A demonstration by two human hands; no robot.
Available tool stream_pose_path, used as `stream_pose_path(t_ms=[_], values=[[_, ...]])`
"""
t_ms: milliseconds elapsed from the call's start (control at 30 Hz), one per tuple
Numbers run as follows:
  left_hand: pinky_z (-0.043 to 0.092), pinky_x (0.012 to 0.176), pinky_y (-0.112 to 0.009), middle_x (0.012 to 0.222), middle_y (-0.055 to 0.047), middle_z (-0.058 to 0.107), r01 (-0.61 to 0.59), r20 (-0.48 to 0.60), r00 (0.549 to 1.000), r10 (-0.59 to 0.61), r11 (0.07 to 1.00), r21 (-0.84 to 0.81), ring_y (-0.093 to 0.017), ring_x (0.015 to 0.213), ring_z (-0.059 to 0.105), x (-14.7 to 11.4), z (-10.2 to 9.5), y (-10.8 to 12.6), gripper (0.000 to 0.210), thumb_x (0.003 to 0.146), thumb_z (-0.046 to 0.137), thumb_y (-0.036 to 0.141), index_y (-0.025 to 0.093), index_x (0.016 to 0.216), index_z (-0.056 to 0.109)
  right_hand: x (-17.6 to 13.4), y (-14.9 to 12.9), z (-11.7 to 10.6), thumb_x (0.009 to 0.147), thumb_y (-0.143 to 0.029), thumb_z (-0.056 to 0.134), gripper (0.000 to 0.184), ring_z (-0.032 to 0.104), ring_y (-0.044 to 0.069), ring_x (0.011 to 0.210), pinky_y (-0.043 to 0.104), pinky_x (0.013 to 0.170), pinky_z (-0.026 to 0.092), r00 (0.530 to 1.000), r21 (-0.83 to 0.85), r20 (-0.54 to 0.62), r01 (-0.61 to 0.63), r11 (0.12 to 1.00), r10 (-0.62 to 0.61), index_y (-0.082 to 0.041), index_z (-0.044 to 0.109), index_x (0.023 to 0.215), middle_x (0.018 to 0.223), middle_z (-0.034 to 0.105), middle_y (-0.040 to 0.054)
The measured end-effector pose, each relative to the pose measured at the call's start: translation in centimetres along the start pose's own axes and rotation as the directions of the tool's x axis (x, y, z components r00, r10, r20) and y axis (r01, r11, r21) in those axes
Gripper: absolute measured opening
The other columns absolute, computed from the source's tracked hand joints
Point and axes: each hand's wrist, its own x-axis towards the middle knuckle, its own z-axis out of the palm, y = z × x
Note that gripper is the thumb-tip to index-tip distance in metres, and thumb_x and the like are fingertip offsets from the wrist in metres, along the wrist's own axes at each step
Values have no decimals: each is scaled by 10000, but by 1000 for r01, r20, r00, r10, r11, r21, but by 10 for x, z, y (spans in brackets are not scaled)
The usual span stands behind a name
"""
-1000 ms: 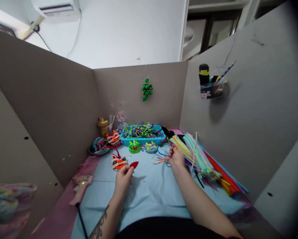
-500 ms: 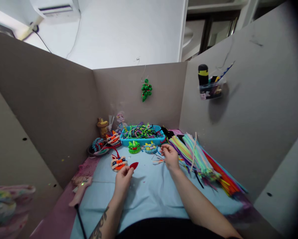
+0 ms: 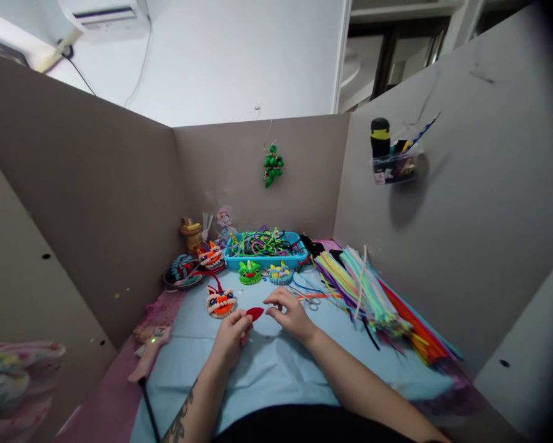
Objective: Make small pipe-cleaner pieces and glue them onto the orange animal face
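Observation:
A small dark-red leaf-shaped piece (image 3: 255,314) is pinched between the thumb and finger of my left hand (image 3: 231,335), its pointed tip facing right. Just right of that tip is my right hand (image 3: 292,315), thumb and forefinger apart with nothing visible between them. Beyond my left hand lies an orange-and-white fuzzy animal head (image 3: 221,303). A pair of scissors (image 3: 310,300) rests behind my right hand, beside an orange stem. Farther back sit a green fuzzy head (image 3: 249,272) and a blue-and-yellow one (image 3: 280,274).
A blue basket (image 3: 267,263) of tangled pipe cleaners stands at the back. Bundles of pastel pipe cleaners (image 3: 369,289) lie on the right. On the left are a pink glue gun (image 3: 151,354) with its cord and a dark bowl (image 3: 181,284). Grey panels (image 3: 258,203) enclose the table.
My right hand has moved left and nearer, to beside the red piece, uncovering the scissors. My left hand has shifted slightly right, still pinching the piece.

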Motion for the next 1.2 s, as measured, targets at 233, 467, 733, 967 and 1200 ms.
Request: stream_pose_path(t_ms=[233,467,733,967,1200], values=[[122,356,-178,423,72,417,28,38,999,-28,1000,10,-24,331,246,-1,1,0,241,588,646,318,162,556,465,0,-2,0,766,-211,593,76,523,170,750,277,611,433,997,-5,71,3,1000,-3,-219,665,791,748,562,41],[109,361,-184,415,78,396,36,62,997,-36,999,8,-25,341,227,-2,1,1,226,616,625,313,167,565,460,1,0,0,770,-209,595,63,523,161,721,292,660,422,996,-2,90,29,1000,-29,-212,656,756,723,563,32],[118,359,-176,429,81,405,28,59,998,-27,1000,-12,-20,345,238,0,0,-2,250,621,643,313,162,584,448,3,-4,-4,739,-177,596,113,520,154,719,265,610,421,997,44,65,-34,998,31,-217,665,819,772,564,36],[156,358,-174,464,84,414,-50,-81,995,51,999,12,-24,344,258,6,-4,-5,306,625,662,384,169,624,445,7,19,-19,630,-83,485,202,495,161,800,254,639,399,890,6,-438,-139,990,128,-194,579,771,904,533,38],[214,404,-186,466,71,404,-153,-125,973,193,948,279,-50,395,309,8,-5,-12,315,641,641,439,155,594,513,9,56,-42,515,-86,443,139,354,101,513,207,502,274,635,258,-678,-269,928,372,-200,422,593,528,385,-67]])
